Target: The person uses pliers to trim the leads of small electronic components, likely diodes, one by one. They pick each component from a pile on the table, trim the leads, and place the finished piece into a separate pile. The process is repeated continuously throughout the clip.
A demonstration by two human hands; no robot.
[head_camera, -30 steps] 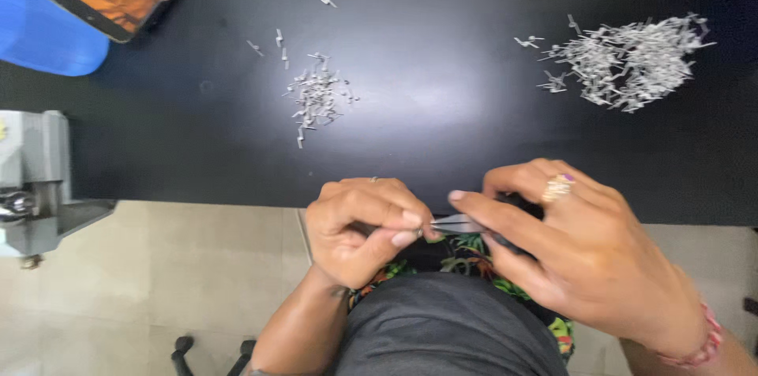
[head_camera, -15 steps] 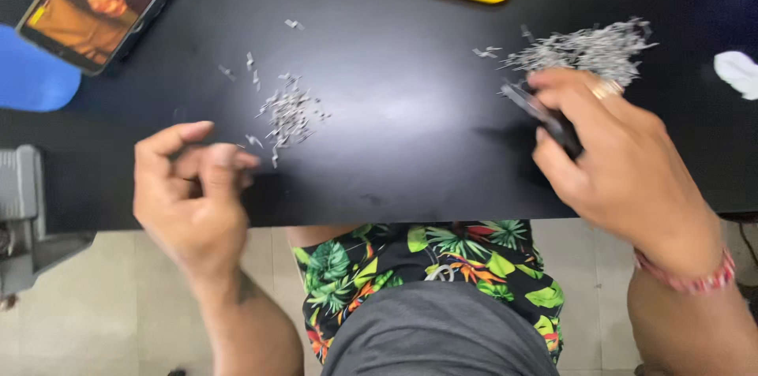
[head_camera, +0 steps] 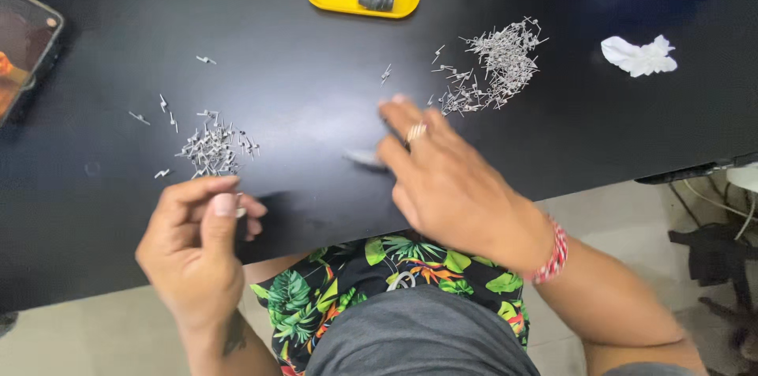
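**Hands among tiny metal pins**

Left hand point(head_camera: 197, 246) pinches one small pin point(head_camera: 239, 211) at the bench point(head_camera: 316, 108) edge; right hand point(head_camera: 442, 175), loosely open, nears the far pile point(head_camera: 497, 64). Pins look light, stiff, springy; best nipped mid-shaft.

Bare forearms, no sleeves. Ring on a finger of the right hand point(head_camera: 446, 179), red-and-white beaded band at its wrist. Left hand point(head_camera: 193, 246) unadorned. Lower centre: tropical leaf-print fabric, grey cloth below.
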